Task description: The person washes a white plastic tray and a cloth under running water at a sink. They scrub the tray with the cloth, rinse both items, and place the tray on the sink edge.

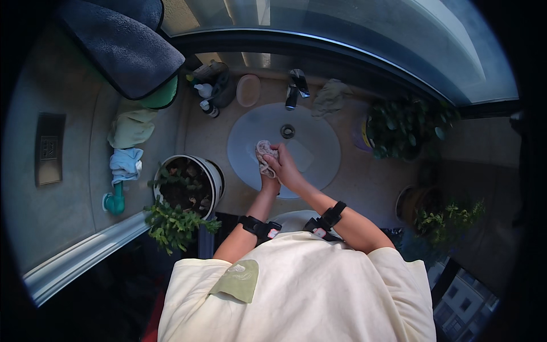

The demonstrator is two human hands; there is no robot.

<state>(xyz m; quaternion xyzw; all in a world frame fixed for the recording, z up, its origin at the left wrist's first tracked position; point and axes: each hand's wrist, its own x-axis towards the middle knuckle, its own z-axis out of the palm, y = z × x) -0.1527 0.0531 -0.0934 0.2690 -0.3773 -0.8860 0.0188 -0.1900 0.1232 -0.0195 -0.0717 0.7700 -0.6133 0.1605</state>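
A bunched, light patterned cloth (pixel 265 156) is between my two hands, above the left part of a white oval washbasin (pixel 243 128). My right hand (pixel 282 164) grips it from the right, fingers curled over its edge. Under and behind the cloth is my left hand (pixel 270 183), whose fingers are mostly hidden. Beyond my hands lies the round metal drain (pixel 287 131). A chrome faucet (pixel 292 96) stands at the basin's far rim. In the basin, right of my hands, is a pale squarish patch (pixel 300 156); I cannot tell what it is.
Left of the basin stands a white plant pot (pixel 217 179). Bottles (pixel 209 108) and an oval soap dish (pixel 248 90) sit at the back left. A crumpled cloth (pixel 330 97) lies right of the faucet. Potted plants (pixel 406 128) line the right; towels (pixel 124 51) hang left.
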